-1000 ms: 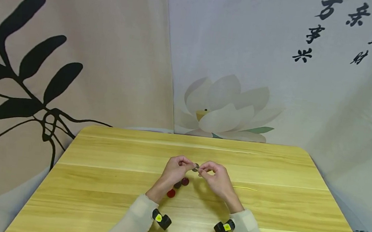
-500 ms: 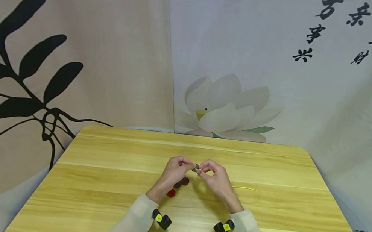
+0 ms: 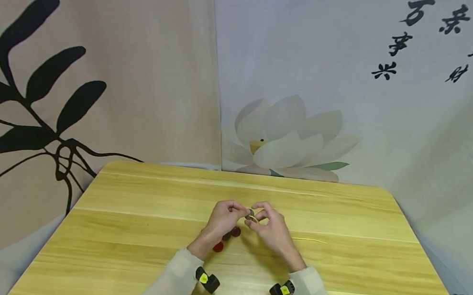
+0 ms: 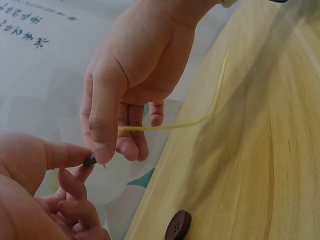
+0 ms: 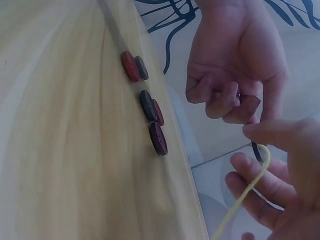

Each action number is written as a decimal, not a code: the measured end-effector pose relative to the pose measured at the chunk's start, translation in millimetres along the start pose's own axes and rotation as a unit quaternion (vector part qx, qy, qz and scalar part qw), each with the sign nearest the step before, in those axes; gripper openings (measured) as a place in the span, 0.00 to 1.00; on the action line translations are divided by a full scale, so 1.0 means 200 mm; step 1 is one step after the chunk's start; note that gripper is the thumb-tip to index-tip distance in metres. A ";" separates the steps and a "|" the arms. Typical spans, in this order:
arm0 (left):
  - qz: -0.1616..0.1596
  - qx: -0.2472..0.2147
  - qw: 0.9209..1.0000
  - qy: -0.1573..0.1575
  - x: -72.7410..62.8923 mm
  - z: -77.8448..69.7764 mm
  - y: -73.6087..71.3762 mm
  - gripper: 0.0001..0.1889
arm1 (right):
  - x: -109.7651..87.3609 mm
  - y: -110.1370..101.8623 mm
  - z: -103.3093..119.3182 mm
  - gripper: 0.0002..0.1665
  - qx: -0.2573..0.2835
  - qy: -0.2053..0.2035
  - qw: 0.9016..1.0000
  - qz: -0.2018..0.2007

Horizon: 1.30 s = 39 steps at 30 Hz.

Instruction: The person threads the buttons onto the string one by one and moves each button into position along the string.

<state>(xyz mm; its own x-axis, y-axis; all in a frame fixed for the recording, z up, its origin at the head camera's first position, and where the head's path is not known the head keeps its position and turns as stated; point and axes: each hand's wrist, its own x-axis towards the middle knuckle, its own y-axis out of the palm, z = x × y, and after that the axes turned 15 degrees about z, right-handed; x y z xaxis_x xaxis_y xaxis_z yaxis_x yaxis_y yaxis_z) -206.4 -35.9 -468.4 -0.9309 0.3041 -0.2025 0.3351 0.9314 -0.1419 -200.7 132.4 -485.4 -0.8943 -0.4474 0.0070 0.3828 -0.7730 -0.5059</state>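
Note:
My left hand [image 3: 223, 220] pinches a small dark button [image 4: 89, 161] between thumb and forefinger, above the table. My right hand [image 3: 272, 227] is close against it, fingers bent around a yellow cord [image 5: 241, 200]. The cord meets the button and runs through the right hand toward the table; a short tip shows below the right thumb in the left wrist view. How far it passes through the button is hidden by fingers. Below the left hand lie a maroon button [image 3: 236, 231], a dark button [image 3: 226, 236] and a red button [image 3: 218, 246].
The right wrist view shows several buttons near each other on the wooden table [image 3: 143, 253], including a grey button [image 5: 142, 67]. The cord's tail [image 3: 311, 240] lies right of the right hand. A printed cloth [image 3: 163, 63] hangs behind the table.
My right fingers have spread a little and the forefinger has lifted. More yellow cord shows beside the button. My left hand keeps its pinch, nearly still.

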 end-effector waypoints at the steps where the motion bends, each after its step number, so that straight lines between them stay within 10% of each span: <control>1: 0.000 0.000 1.000 0.000 0.00 0.00 0.00 0.08 | 0.00 0.00 0.00 0.21 -0.005 0.000 1.000 -0.002; 16: 0.007 0.001 1.000 -0.001 -0.01 0.01 0.01 0.08 | 0.01 0.04 0.01 0.17 -0.061 -0.002 0.997 -0.051; 39: 0.032 0.021 0.999 0.003 -0.03 0.06 -0.06 0.10 | 0.00 0.03 -0.03 0.19 0.067 -0.014 0.998 0.006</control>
<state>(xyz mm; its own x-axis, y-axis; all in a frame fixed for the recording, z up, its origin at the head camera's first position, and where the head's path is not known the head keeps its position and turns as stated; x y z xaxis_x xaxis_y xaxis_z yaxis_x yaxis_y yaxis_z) -203.8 -50.3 -476.5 -0.9078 0.3647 -0.2071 0.4003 0.9008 -0.1686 -200.9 130.6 -494.3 -0.8832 -0.4682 0.0263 0.4229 -0.8195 -0.3868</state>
